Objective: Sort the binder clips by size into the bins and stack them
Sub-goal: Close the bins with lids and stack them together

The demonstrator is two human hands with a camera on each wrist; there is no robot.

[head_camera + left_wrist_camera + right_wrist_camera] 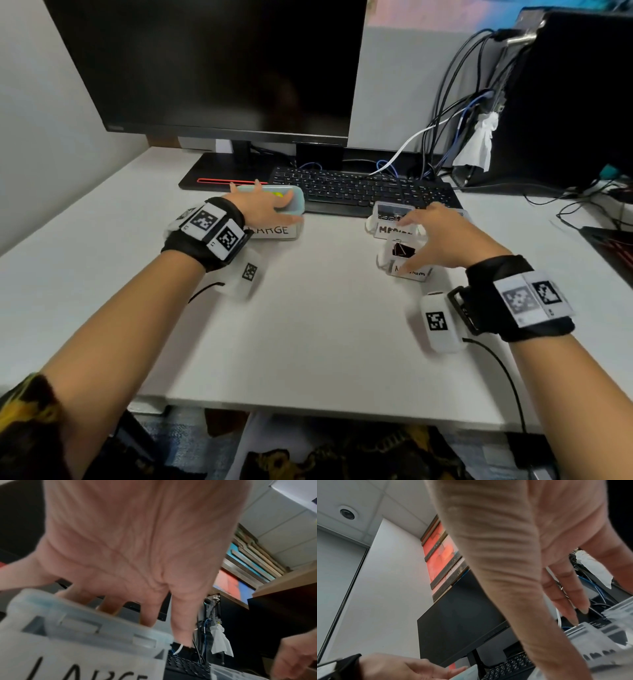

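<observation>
1. White desk in a walled corner; black monitor at the back, black keyboard in front of its stand, dark computer tower with a bundle of cables at back right.
2. Open room: broad bare stretch of desk between the two forearms and toward the near edge. All bins sit in a row just in front of the keyboard; the wall closes the left side, and cables trail over the desk at far right.
3. LARGE bin: translucent box with a bluish lid, white paper label in hand lettering, left of centre. Something yellow shows through the lid; I cannot tell what.
4. Left hand lies over the LARGE bin lid, fingers spread and fairly straight, tips reaching past the far rim; the left wrist view shows the fingers fanned behind the lid edge, not curled round it.
5. Two small clear bins at right, one directly behind the other: rear bin carries a partly hidden label starting "ME"; front bin is labelled "Medium" and is blurred.
6. Black binder clip with silver wire handles visible inside the front bin.
7. Right hand is spread over both small bins, thumb against the front bin's label face, fingers extended toward the rear bin. Whether it actually grips the front bin cannot be told.
8. Hands are well apart, one on each side of the desk.
</observation>
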